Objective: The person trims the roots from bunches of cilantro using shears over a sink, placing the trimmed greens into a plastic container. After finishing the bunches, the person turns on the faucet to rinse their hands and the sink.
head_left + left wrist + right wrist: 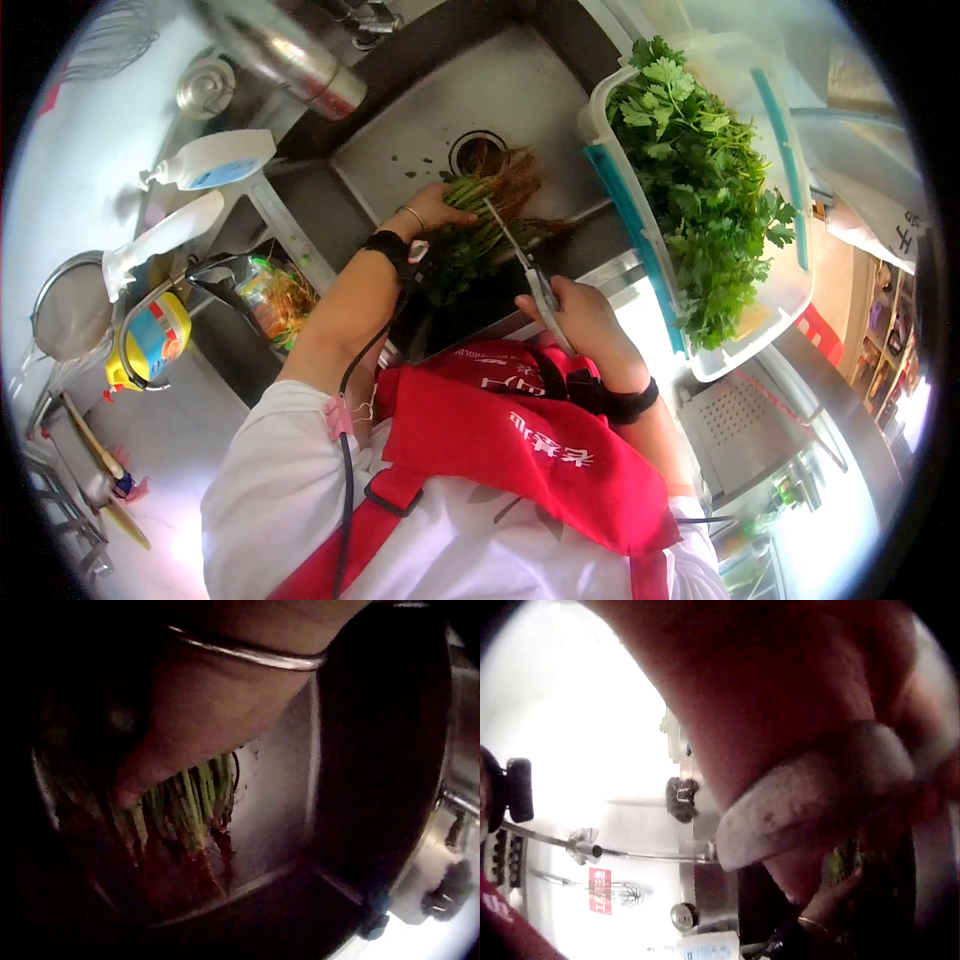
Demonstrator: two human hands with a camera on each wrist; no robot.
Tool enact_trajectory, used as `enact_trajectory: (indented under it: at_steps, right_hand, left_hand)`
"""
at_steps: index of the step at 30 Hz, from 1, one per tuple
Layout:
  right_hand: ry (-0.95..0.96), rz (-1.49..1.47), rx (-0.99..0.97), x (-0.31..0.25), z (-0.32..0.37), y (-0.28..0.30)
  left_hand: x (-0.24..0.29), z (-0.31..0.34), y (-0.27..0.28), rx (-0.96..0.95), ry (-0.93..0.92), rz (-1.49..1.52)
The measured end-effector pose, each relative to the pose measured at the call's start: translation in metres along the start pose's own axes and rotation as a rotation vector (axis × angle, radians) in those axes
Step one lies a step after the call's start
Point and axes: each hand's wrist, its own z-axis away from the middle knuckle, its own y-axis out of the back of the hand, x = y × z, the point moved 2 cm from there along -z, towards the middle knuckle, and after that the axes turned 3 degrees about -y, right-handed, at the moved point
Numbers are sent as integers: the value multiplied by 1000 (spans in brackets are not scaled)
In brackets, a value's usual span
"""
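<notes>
Over the sink (420, 120), the left hand (436, 208) grips a bundle of green stems (470, 196) with brownish roots (518, 185) pointing away from the palm. In the left wrist view the hand (202, 720) lies across the stems (196, 791), thumb over them, the roots hanging below. The right hand (590, 325) holds scissors (537, 280), whose blades reach to the stems beside the left hand. In the right wrist view the scissors' handle (810, 795) lies in the right hand (780, 697); its fingertips are mostly hidden.
A clear container (735, 365) full of leafy greens (700, 190) stands right of the sink. Bottles (215, 160), a strainer (70, 305) and a bagged item (270, 300) lie at the left. A metal cylinder (290, 60) is near the sink's upper left corner, by the faucet (372, 20).
</notes>
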Motion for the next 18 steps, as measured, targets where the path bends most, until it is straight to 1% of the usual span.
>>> enact_trajectory:
  at_steps: [1, 3, 4, 6, 7, 9, 11, 12, 13, 15, 16, 18]
  right_hand:
    - [25, 63, -4, -2, -1, -3]
    - [53, 130, -5, -6, -3, -8]
    - [64, 185, -29, -8, -4, -11]
    - [76, 242, -50, -14, -1, -16]
    - [63, 275, -56, -17, 1, -17]
    - [51, 309, -56, -17, 4, -19]
    - [99, 303, -16, -14, 8, -22]
    - [101, 305, -10, -15, 10, -21]
    - [93, 294, 2, -16, 12, -20]
    - [94, 283, 20, -17, 16, -18]
    - [86, 303, 38, -16, 16, -18]
    - [93, 327, 64, -22, 20, -15]
  left_hand:
    - [1, 7, 5, 6, -2, 1]
    - [3, 23, 12, 58, 49, 154]
    - [11, 34, 16, 63, 46, 155]
    - [23, 54, 20, 112, 8, 293]
    - [18, 53, 20, 118, 3, 293]
    - [1, 45, 16, 117, -76, 292]
    - [-12, 41, 12, 149, -92, 313]
    - [-14, 42, 11, 179, -103, 336]
    - [-2, 54, 15, 184, -108, 335]
    - [17, 85, 20, 393, 12, 325]
    - [18, 94, 18, 401, 8, 322]
    - [19, 112, 21, 508, -224, 414]
